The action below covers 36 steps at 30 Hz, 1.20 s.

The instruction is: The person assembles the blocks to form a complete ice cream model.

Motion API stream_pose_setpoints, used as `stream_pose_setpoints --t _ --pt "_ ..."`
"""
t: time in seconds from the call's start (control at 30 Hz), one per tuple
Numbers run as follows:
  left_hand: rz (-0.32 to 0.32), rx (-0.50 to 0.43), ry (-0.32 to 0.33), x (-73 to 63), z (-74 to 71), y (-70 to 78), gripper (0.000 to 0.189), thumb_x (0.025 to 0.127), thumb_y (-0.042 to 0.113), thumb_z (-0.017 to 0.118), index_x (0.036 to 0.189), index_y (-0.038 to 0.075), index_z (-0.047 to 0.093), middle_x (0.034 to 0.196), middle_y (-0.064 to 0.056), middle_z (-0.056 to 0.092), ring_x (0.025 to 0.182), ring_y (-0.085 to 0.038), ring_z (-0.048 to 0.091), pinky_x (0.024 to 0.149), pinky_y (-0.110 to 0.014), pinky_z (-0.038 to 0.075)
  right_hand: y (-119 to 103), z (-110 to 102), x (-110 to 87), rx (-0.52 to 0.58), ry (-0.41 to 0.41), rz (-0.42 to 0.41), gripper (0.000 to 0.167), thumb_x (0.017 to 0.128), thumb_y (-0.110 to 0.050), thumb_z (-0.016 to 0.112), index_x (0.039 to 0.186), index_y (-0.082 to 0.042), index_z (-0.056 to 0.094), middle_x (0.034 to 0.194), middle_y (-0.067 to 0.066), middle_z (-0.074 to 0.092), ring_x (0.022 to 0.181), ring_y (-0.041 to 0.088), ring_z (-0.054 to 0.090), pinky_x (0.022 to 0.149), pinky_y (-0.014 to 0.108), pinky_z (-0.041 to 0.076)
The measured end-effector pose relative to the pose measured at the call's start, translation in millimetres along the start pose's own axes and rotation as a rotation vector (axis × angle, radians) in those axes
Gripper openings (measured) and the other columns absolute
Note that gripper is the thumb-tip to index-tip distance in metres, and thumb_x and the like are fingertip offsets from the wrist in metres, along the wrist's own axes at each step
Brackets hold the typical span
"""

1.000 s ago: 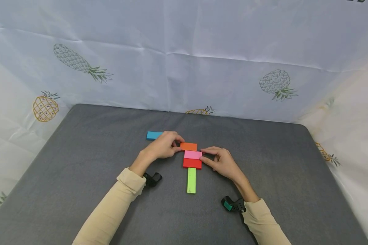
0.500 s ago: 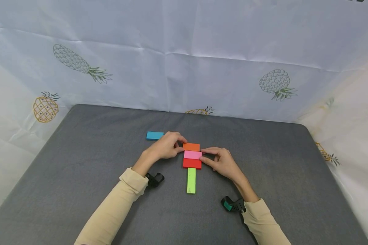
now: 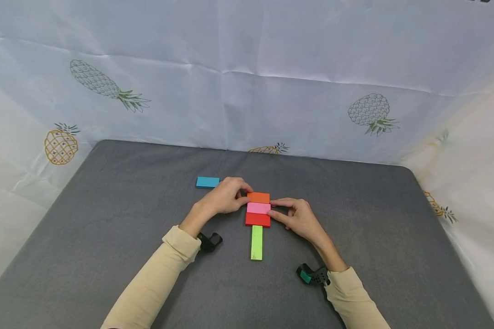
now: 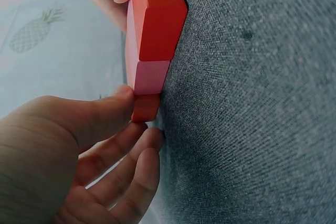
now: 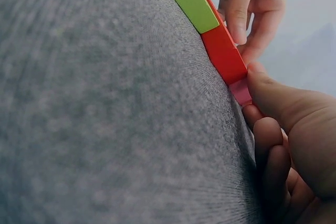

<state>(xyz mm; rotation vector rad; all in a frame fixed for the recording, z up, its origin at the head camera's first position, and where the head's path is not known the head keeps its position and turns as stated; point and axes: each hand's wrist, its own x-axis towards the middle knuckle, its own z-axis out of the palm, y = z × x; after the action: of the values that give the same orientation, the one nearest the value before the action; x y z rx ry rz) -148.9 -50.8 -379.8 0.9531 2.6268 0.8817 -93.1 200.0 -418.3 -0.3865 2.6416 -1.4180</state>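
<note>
In the head view, an orange block point(image 3: 258, 197), a pink block point(image 3: 258, 208) and a red block point(image 3: 257, 220) lie flat against one another, long sides touching. A lime green block point(image 3: 256, 243) points lengthwise toward the person from the red one's near side. My left hand point(image 3: 226, 196) pinches the orange block's left end between thumb and fingers. At the pink block's right end, my right hand point(image 3: 298, 217) holds it with thumb and index finger. The left wrist view shows the left thumb point(image 4: 113, 108) beside the seam of the pink and orange blocks.
A blue block point(image 3: 207, 182) lies apart, behind the left hand. Grey cloth point(image 3: 127, 219) covers the table. Behind it hangs a pale curtain point(image 3: 247, 105) with pineapple prints. Each wrist wears a black device, such as the right one point(image 3: 313, 274).
My left hand has slid the orange block to the right, so it now lies nearly in line behind the pink block. The right hand has stayed nearly still.
</note>
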Motion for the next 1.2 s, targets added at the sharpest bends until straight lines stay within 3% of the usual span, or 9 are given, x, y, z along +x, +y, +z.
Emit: stream_pose_setpoints --t 0.13,0.27,0.47,0.57,0.73,0.93,1.2 --pt "-0.011 0.003 -0.001 0.8 1.0 0.5 0.027 0.097 0.011 0.069 0.122 0.001 0.073 0.114 -0.015 0.071 0.084 -0.017 0.065 0.078 -0.029 0.057 -1 0 -0.2 0.008 0.003 0.016 0.034 0.088 -0.02 0.082 0.12 -0.007 0.076 0.079 0.009 0.069 0.038 0.006 0.041 0.039 0.022 0.032" --pt "-0.015 0.005 -0.004 0.2 0.9 2.3 0.027 0.097 0.011 0.07 0.121 0.001 0.073 0.114 -0.015 0.071 0.084 -0.016 0.065 0.078 -0.029 0.057 -1 0 -0.2 0.016 0.01 0.032 0.034 0.088 -0.02 0.082 0.119 -0.008 0.076 0.055 0.0 0.053 0.037 0.007 0.041 0.038 0.022 0.03" --pt "-0.008 0.002 0.0 -0.5 0.3 3.9 0.026 0.096 0.01 0.07 0.12 0.001 0.073 0.113 -0.015 0.071 0.085 -0.018 0.066 0.079 -0.03 0.057 0 0 -0.7 0.021 0.016 0.046 0.034 0.087 -0.021 0.083 0.118 -0.009 0.077 0.05 0.0 0.051 0.036 0.006 0.041 0.038 0.021 0.029" --pt "-0.011 0.007 -0.001 -0.3 0.8 3.3 0.026 0.097 0.011 0.07 0.121 0.002 0.073 0.113 -0.014 0.072 0.085 -0.018 0.066 0.079 -0.03 0.057 1 0 0.1 0.041 0.012 0.033 0.034 0.087 -0.02 0.083 0.118 -0.007 0.077 0.065 0.008 0.063 0.037 0.007 0.042 0.038 0.022 0.03" --pt "-0.017 0.01 -0.009 0.2 1.2 1.8 0.027 0.097 0.012 0.069 0.122 0.002 0.073 0.112 -0.013 0.072 0.086 -0.017 0.066 0.079 -0.03 0.057 3 -2 3.1 0.112 0.027 0.046 0.032 0.09 -0.018 0.08 0.119 -0.006 0.076 0.111 0.017 0.072 0.04 0.008 0.044 0.041 0.022 0.035" --pt "-0.021 0.0 -0.005 -0.1 1.5 1.6 0.027 0.097 0.012 0.07 0.122 0.003 0.073 0.113 -0.013 0.072 0.085 -0.016 0.066 0.078 -0.029 0.057 3 -4 9.9 0.147 0.033 0.072 0.037 0.093 -0.018 0.077 0.127 -0.006 0.072 0.121 0.018 0.068 0.042 0.009 0.041 0.044 0.021 0.037" --pt "-0.032 0.002 -0.005 0.4 2.4 1.4 0.027 0.097 0.012 0.07 0.122 0.003 0.073 0.114 -0.013 0.072 0.086 -0.017 0.066 0.08 -0.03 0.058 2 -4 21.8 0.12 -0.015 0.037 0.04 0.094 -0.017 0.075 0.132 -0.004 0.068 0.13 0.021 0.065 0.041 0.006 0.036 0.045 0.019 0.035"
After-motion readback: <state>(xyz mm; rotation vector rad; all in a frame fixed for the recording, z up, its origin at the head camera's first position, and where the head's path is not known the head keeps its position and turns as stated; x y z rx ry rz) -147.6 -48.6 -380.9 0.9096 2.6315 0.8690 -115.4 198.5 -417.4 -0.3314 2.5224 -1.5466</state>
